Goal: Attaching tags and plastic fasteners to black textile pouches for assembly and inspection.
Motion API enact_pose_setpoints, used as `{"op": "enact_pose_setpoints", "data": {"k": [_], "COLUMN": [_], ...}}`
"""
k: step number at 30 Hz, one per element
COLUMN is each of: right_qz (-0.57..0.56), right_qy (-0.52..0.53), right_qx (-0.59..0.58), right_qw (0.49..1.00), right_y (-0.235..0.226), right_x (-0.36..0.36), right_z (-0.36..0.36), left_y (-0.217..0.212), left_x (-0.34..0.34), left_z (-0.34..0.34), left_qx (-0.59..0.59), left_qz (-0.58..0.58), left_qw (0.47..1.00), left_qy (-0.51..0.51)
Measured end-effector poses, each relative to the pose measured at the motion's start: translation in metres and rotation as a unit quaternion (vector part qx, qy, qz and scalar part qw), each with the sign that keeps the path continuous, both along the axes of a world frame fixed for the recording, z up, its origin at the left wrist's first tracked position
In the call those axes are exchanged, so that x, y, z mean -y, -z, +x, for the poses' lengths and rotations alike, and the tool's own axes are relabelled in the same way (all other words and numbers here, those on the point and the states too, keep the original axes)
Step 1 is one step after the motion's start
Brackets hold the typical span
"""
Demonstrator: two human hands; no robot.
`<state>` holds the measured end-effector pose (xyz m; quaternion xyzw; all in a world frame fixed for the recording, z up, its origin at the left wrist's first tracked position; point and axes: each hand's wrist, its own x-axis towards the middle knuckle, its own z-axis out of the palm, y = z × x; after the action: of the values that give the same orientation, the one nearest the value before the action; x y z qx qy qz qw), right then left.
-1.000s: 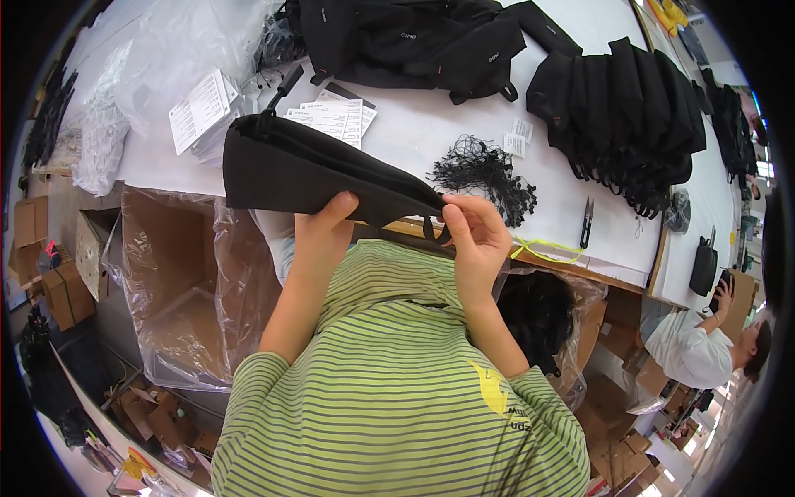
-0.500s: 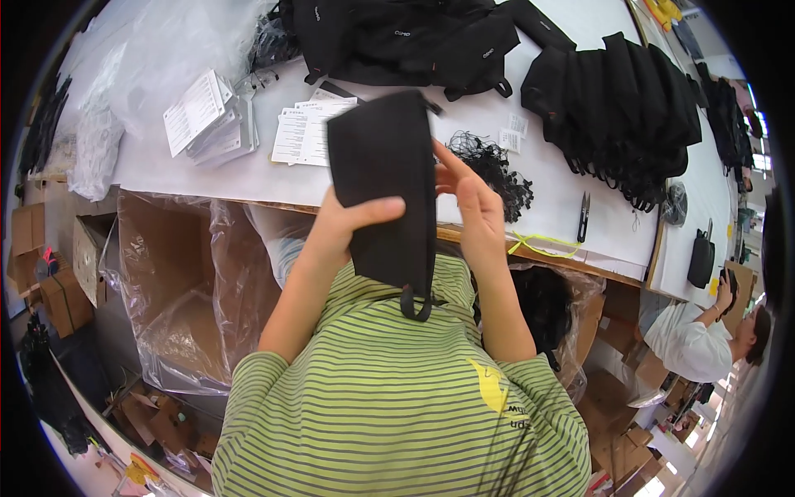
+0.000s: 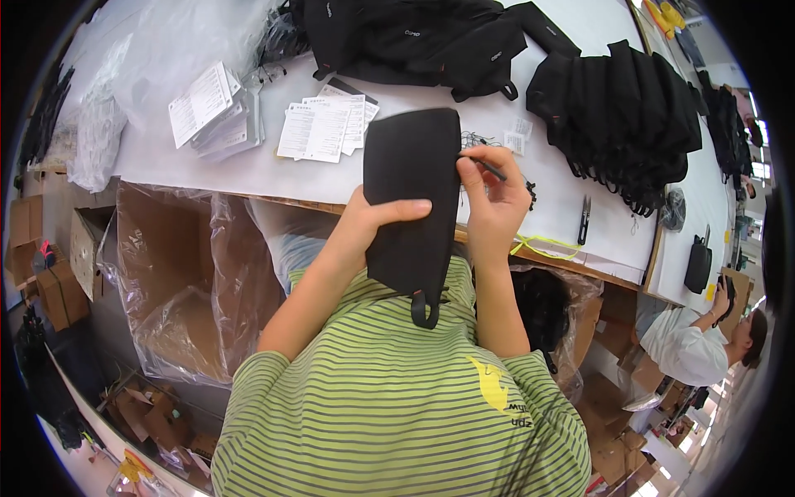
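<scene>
A flat black zip pouch (image 3: 410,170) is held up in front of my striped shirt, over the table's near edge. My left hand (image 3: 371,222) grips it from the left, thumb across its face and fingers hidden behind. A short black loop (image 3: 426,310) hangs from its lower end. At the pouch's right edge my right hand (image 3: 499,199) is closed in a pinch on a thin black zipper pull (image 3: 489,168). Behind that hand, partly covered, lies a heap of black cords (image 3: 472,142) on the table.
The white worktable (image 3: 224,176) carries two stacks of printed cards (image 3: 321,128), black pouches (image 3: 397,41), a row of more pouches (image 3: 613,116), thread snips (image 3: 585,219) and a yellow strap (image 3: 542,245). A plastic-lined carton (image 3: 170,273) stands below. A co-worker (image 3: 691,340) is at right.
The pouch has shifted right and slightly down, and stands more upright. My right hand's fingers, spread before, have closed on the zipper pull.
</scene>
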<state>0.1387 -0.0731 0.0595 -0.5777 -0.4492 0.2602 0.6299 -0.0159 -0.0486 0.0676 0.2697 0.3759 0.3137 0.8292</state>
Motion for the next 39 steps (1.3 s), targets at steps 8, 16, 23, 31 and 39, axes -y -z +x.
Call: {"op": "enact_pose_setpoints", "data": {"k": [8,16,23,31,39], "right_qz": [-0.125,-0.134,-0.146,0.002,-0.017], "right_qy": [-0.269,-0.284,-0.283,-0.119,-0.017], "right_qx": [-0.008,-0.025,-0.017,0.373,0.407], "right_qw": [0.955,0.949,0.948,0.920,0.913], "right_y": [-0.030,-0.033,-0.036,-0.029,-0.004], "right_x": [0.035,0.035,0.034,0.013,-0.031], "right_z": [-0.013,-0.019,-0.019,-0.003,0.030], "left_y": [0.025,0.024,0.024,0.010,0.011], "left_x": [-0.024,-0.019,-0.021,-0.013,-0.005], "left_z": [-0.032,-0.035,-0.038,-0.024,-0.017], "left_qx": [0.126,0.126,0.130,-0.103,-0.134], "left_qz": [-0.153,-0.129,-0.107,0.113,0.208], "left_qw": [0.972,0.972,0.975,0.984,0.969], "left_qy": [-0.125,-0.149,-0.143,-0.088,0.013]}}
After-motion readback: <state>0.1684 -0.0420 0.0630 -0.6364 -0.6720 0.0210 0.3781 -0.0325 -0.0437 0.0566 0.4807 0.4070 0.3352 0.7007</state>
